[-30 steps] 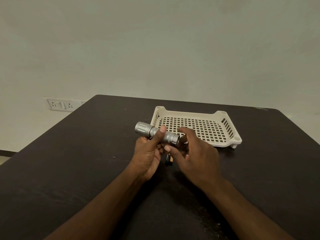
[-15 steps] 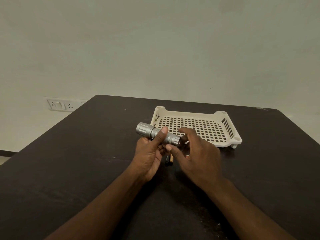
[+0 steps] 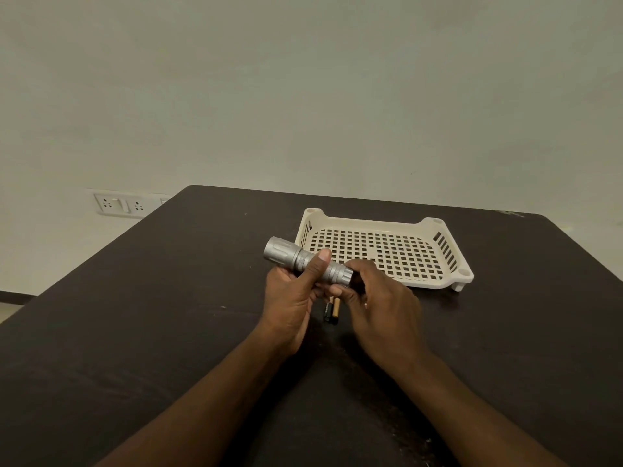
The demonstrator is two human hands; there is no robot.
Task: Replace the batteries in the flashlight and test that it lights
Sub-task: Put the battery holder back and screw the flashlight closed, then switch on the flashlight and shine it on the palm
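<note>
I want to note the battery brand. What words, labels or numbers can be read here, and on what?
None can be read.
Batteries on the table: black and copper casings, printing too small and blurred.
Flashlight held by left hand: no marking visible.
Wall socket plate: no legible text.

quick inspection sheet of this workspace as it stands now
surface: dark brown wooden table, some pale scuffs
job's things: silver metal flashlight held above the table; two slim batteries, one black and one tan, lying side by side under the hands
clutter: empty cream perforated plastic tray behind the hands
grippers: left hand grips the flashlight barrel; right hand fingers curl round its tail end
cables: nothing seen
surroundings: plain pale wall; white socket plate at left
</note>
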